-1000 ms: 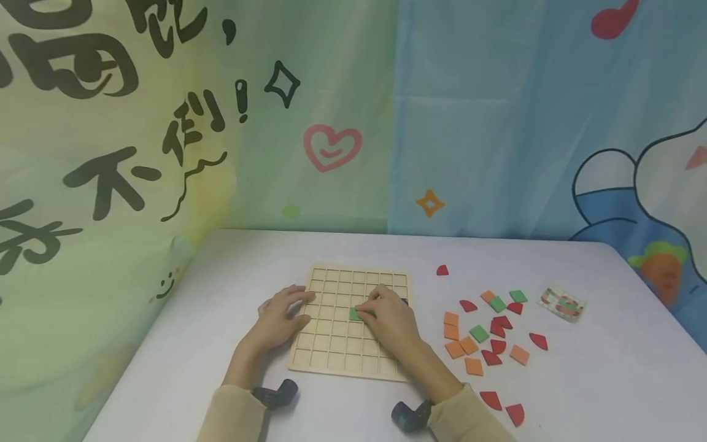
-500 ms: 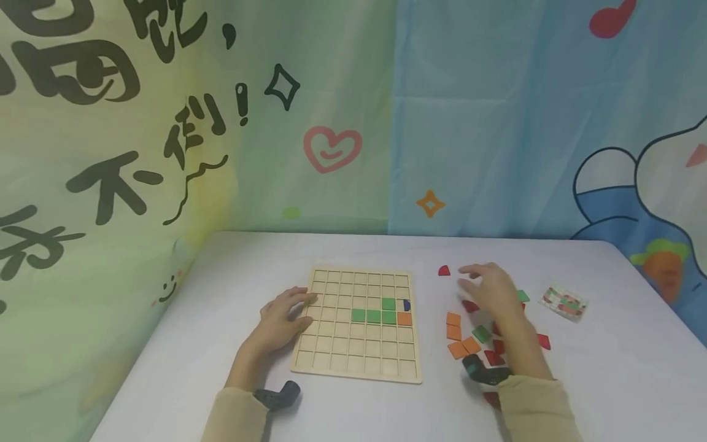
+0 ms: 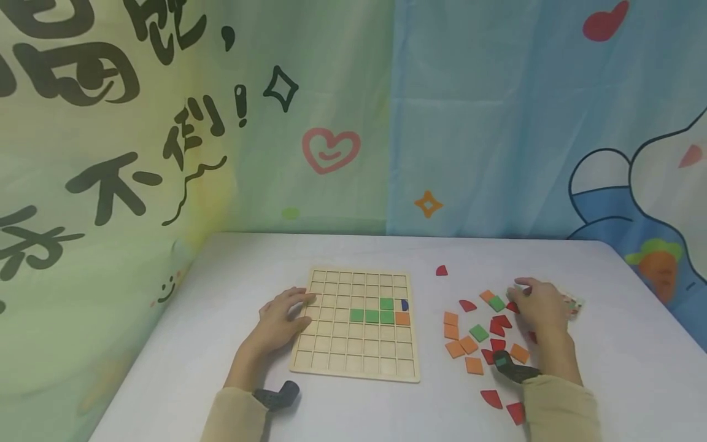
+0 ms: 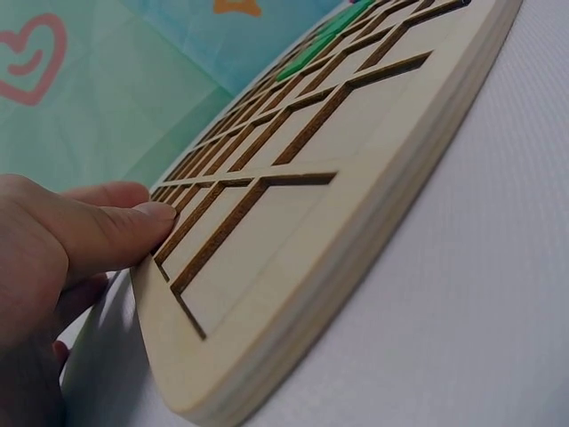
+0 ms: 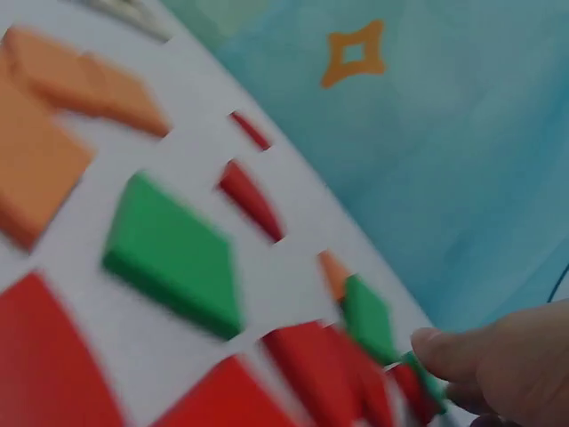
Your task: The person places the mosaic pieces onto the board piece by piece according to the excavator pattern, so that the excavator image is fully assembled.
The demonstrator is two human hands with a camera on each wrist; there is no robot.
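Observation:
A pale wooden grid board (image 3: 353,362) lies flat on the table. Several green square tiles, one orange tile and a dark blue piece sit in its cells. My left hand (image 3: 280,319) rests at the board's left edge; in the left wrist view its thumb (image 4: 133,233) lies on the rim. My right hand (image 3: 544,307) is over the far right of the loose pieces. In the right wrist view its fingertips are at a green square tile (image 5: 427,382), close to red quarter-round pieces (image 5: 307,365). Whether they grip that tile is hidden.
Loose orange tiles (image 3: 455,350), green tiles (image 3: 479,333) and red pieces (image 3: 491,399) lie scattered right of the board. A small printed card (image 3: 574,305) is partly behind the right hand. Printed curtains (image 3: 458,123) hang behind the table.
My right hand has left the board and moved right across the loose pieces to their far right side, uncovering the green tiles in the grid. My left hand stays at the board's edge.

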